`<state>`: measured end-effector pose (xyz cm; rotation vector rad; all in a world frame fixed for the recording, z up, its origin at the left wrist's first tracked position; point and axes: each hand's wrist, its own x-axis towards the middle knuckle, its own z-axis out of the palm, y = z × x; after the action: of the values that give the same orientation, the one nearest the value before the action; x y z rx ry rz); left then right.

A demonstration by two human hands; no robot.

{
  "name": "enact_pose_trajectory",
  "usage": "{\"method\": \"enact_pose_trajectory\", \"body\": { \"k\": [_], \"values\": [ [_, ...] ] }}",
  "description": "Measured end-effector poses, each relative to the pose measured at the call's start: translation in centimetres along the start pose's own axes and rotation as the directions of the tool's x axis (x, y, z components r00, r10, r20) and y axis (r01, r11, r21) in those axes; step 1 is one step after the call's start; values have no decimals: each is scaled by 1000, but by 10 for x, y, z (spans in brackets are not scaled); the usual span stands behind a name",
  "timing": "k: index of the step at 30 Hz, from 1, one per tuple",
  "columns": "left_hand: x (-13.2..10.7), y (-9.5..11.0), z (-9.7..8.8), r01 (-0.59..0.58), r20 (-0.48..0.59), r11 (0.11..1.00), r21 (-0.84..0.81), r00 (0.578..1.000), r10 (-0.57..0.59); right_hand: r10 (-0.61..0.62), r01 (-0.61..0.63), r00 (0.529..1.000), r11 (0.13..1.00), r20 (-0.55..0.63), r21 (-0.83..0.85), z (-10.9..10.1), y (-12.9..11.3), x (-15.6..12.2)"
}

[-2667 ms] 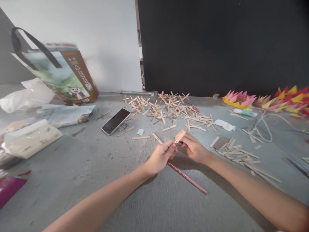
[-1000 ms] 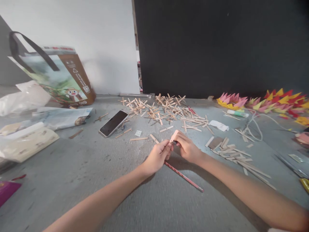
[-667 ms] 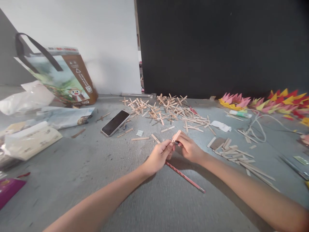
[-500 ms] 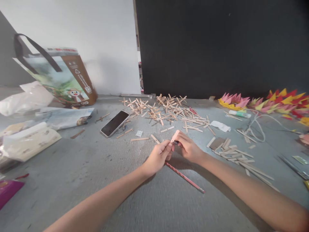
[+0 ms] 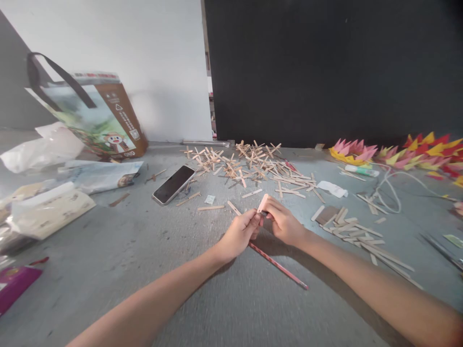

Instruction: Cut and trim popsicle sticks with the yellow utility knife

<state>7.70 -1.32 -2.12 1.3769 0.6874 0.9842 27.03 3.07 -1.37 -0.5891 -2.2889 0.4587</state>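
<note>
Both hands meet over the grey floor (image 5: 152, 270) in the middle of the view. My left hand (image 5: 238, 236) is curled, its fingertips pinching the lower end of a short wooden craft stick (image 5: 263, 203). My right hand (image 5: 285, 223) is also closed round that stick, with a small dark thing I cannot make out at its fingertips. The stick's pale upper end pokes up between the hands. A red pencil (image 5: 278, 266) lies on the floor just under the hands.
A pile of glued stick crosses (image 5: 249, 161) lies beyond the hands, loose sticks (image 5: 356, 231) to the right, a phone (image 5: 173, 184) face up to the left. A paper bag (image 5: 97, 118) and plastic wrappers (image 5: 47, 207) sit far left. Paper flowers (image 5: 398, 153) line the dark wall.
The hands have stayed together on the stick, with only tiny finger shifts. The view has wobbled slightly from head movement.
</note>
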Motion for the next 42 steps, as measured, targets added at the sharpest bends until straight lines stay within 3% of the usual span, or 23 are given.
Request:
{"method": "enact_pose_trajectory", "body": {
  "k": [5, 11, 21, 27, 42],
  "values": [
    [0, -1, -2, 0, 11, 994, 109, 1000, -1, 3, -3, 1000, 1000, -2, -25, 0, 4, -3],
    [0, -6, -5, 91, 40, 967, 239, 994, -104, -24, 26, 999, 998, 43, -51, -4, 8, -4],
    [-1, 4, -6, 18, 97, 940, 341, 994, -54, -83, 92, 989, 993, 124, -68, -17, 10, 0],
    [-1, -1, -6, -49, 122, 909, 414, 993, -2, -87, 106, 984, 987, 154, -120, -18, 8, -1],
    [-3, 4, -5, -83, 166, 893, 443, 986, 10, -135, 156, 976, 982, 172, -112, -22, 16, -2]
  ]
}}
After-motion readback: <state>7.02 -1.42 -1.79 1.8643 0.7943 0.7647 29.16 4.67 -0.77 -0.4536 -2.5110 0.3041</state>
